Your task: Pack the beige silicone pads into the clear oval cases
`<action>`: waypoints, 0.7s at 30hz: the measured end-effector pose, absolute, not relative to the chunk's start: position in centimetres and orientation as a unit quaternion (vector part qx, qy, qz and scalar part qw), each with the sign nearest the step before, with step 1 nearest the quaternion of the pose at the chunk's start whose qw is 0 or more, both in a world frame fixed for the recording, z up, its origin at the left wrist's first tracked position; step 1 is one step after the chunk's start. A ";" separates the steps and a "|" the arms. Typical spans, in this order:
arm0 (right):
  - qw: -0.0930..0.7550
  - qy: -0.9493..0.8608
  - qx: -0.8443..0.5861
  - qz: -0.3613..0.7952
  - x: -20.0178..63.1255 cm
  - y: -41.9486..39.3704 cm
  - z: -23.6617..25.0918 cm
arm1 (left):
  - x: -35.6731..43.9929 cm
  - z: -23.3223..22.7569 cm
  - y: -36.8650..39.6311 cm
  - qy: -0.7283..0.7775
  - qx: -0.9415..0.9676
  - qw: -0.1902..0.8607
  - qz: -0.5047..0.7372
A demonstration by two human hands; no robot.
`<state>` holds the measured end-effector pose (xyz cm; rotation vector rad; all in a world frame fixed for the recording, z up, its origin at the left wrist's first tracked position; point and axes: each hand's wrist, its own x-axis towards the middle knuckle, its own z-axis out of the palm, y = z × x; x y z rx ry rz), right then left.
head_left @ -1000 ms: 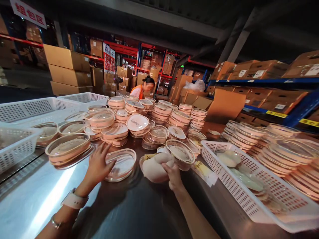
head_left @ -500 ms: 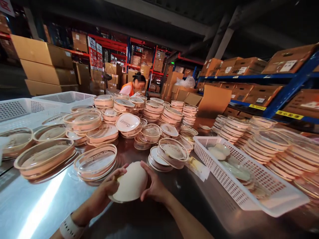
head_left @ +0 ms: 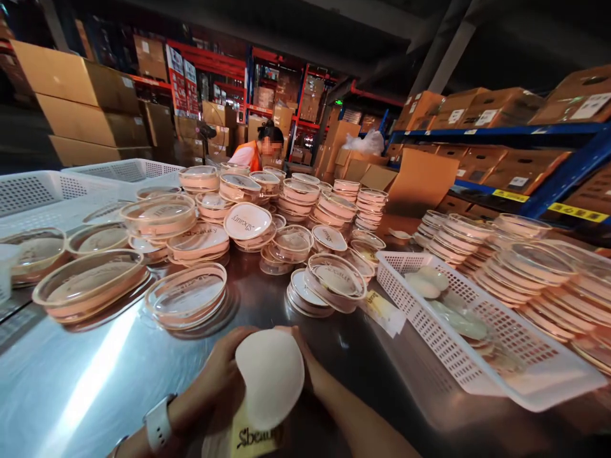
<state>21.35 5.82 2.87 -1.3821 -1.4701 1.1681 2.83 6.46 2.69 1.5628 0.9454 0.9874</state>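
Hands low at near centre; a pale domed pad [head_left: 270,376] is gripped between left hand [head_left: 223,375] and right hand [head_left: 309,374], with a printed card [head_left: 252,437] beneath it; pad judged not yet cased; an open clear case [head_left: 187,296] sits just beyond on the steel table [head_left: 86,381]; more pads are seen in the white basket [head_left: 482,356] to the right; many stacked cases [head_left: 296,200] farther back.

Room: we stand in a dim warehouse with a dark ceiling [head_left: 334,25].
Left: we see stacked cardboard boxes [head_left: 76,102].
Far end: red shelves [head_left: 267,89] loaded with cartons.
Right: blue shelves [head_left: 534,152] carrying more boxes.
Furniture: our steel table [head_left: 71,381] shows a bright glare.
Company: a person [head_left: 260,149] in orange works beyond.
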 end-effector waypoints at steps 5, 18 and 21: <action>0.310 -0.670 -0.644 0.200 20.8 4.5 6.0 | 1.0 3.0 8.3 0.454 0.556 0.514 0.469; 0.147 -0.789 -0.548 0.235 20.2 2.9 6.4 | 0.3 5.0 8.6 0.421 0.525 0.596 0.438; 0.118 -0.781 -0.565 0.239 19.9 2.6 6.1 | 0.4 4.8 8.8 0.416 0.449 0.616 0.496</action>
